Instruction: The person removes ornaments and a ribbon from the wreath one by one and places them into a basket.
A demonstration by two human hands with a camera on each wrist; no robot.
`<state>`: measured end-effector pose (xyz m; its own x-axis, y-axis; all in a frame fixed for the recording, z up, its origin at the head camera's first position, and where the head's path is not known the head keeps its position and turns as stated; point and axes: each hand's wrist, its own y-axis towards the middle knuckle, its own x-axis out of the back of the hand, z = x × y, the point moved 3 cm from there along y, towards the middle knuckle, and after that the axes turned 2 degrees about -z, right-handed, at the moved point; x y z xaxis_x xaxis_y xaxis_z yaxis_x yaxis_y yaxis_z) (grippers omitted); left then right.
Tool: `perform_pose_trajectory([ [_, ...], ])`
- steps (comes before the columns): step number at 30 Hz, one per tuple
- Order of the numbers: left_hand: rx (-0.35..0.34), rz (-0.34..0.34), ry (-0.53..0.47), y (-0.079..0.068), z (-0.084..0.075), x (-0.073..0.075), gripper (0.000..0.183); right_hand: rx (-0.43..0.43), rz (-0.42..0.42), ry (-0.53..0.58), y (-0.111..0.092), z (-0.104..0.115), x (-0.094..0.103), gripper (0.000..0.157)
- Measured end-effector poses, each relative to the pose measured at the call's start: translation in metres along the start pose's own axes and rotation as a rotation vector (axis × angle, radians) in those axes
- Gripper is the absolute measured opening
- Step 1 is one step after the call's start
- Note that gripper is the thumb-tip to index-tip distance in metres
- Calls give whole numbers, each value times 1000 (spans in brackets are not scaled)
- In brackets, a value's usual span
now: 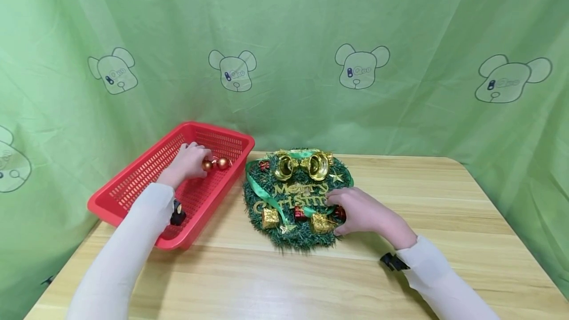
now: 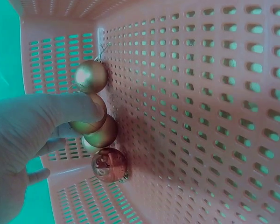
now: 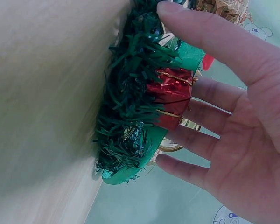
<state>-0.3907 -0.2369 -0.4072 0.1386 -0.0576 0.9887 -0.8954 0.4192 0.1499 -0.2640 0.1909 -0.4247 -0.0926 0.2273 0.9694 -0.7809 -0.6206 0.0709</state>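
Note:
In the head view my left hand (image 1: 188, 161) reaches into the red basket (image 1: 209, 201). The left wrist view shows its thumb pressed on a gold Christmas ball (image 2: 87, 126), with fingers behind it. Another gold ball (image 2: 91, 77) lies beside the thumb, a further one (image 2: 105, 135) is just behind, and a clear ball (image 2: 109, 164) with something red inside is lower. My right hand (image 1: 362, 211) rests at the right edge of a green Christmas wreath (image 1: 291, 242), thumb on the tinsel, its extended fingers by a red drum ornament (image 3: 170, 98).
The wreath carries two gold bells (image 1: 318, 166), gold lettering (image 1: 291, 189), small gold gift boxes (image 1: 269, 218) and a green ribbon (image 1: 260, 189). It lies on a wooden table (image 1: 413, 196), right of the basket. A green curtain (image 1: 293, 19) hangs behind.

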Motion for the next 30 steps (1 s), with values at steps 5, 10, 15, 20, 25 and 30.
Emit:
perform_pose_trajectory([
  [5, 12, -1, 0, -2, 4, 0, 42, 2, 3, -1, 1, 0, -1, 66],
  [10, 24, -6, -10, -5, 8, 0, 42, 1, 4, 2, 1, -2, -2, 67],
  [15, 27, -13, -22, -7, 11, 1, 40, 9, 0, 0, 1, -2, -2, 67],
  [20, 46, 0, -40, -9, 12, 3, 34, 4, 2, -1, 0, -2, -2, 67],
  [25, 63, 16, -40, -10, 13, 2, 33, 10, -4, -1, 0, -1, -2, 66],
  [30, 62, 15, -33, -9, 14, 1, 33, 17, -9, -5, 1, -1, -2, 66],
])
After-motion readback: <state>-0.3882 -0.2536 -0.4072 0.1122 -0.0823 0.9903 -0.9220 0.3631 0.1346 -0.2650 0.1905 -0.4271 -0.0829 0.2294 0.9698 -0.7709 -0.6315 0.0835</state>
